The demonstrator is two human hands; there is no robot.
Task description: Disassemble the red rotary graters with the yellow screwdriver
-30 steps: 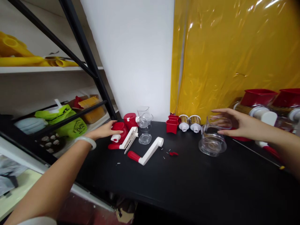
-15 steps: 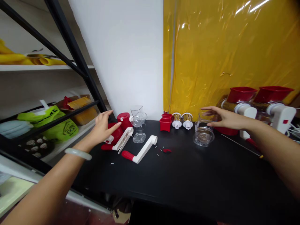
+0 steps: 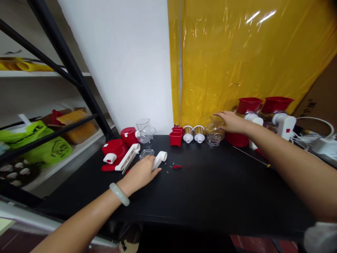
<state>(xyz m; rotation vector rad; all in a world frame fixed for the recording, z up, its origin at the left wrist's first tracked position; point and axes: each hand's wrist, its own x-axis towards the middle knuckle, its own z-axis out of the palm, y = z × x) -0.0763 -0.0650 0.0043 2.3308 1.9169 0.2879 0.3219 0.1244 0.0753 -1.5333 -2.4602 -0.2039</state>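
Crank [image 3: 160, 160]: white, on black table [image 3: 205, 196], partly hidden under our left hand [image 3: 140, 173].
Left grip: we can't tell.
Right hand [image 3: 232, 123]: at clear cup [image 3: 214, 136], grip unclear.
Red piece [image 3: 177, 167]: in front of red trays [image 3: 175, 139].

Behind the black counter [image 3: 205, 200] is a white wall [image 3: 123, 63]; at its right, a yellow sheet [image 3: 237, 52] reflects bright light [image 3: 267, 17]. On the left stands a black rack [image 3: 59, 49] with pale shelves [image 3: 26, 73]. The floor [image 3: 251, 243] is reddish.

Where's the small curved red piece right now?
In the head view, the small red piece lies on the black table, right of the left hand and white crank, beside small pale bits.
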